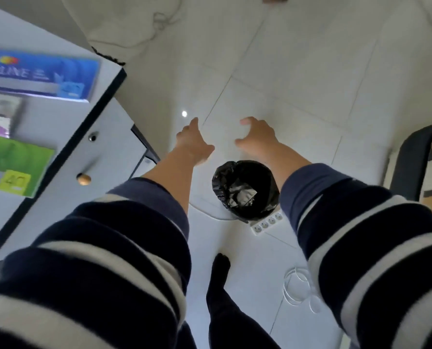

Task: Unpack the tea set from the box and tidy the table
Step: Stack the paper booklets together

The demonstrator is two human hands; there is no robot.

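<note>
At nine o'clock the desk (66, 137) carries blurred coloured packets (37, 71). The left hand (193, 142) and right hand (256, 137) reach out over the floor, fingers spread, holding nothing. The black-lined bin (245, 190) stands at six o'clock from both hands, between the forearms. No tea set or box shows.

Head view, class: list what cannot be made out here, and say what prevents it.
- Tea set and its box: not in the head view.
- Bin contents: hidden by the dark liner.
- Blue box lettering: blurred by motion.
- Green box: cut off by the left edge.
- Chair: cut off by the right edge.
</note>
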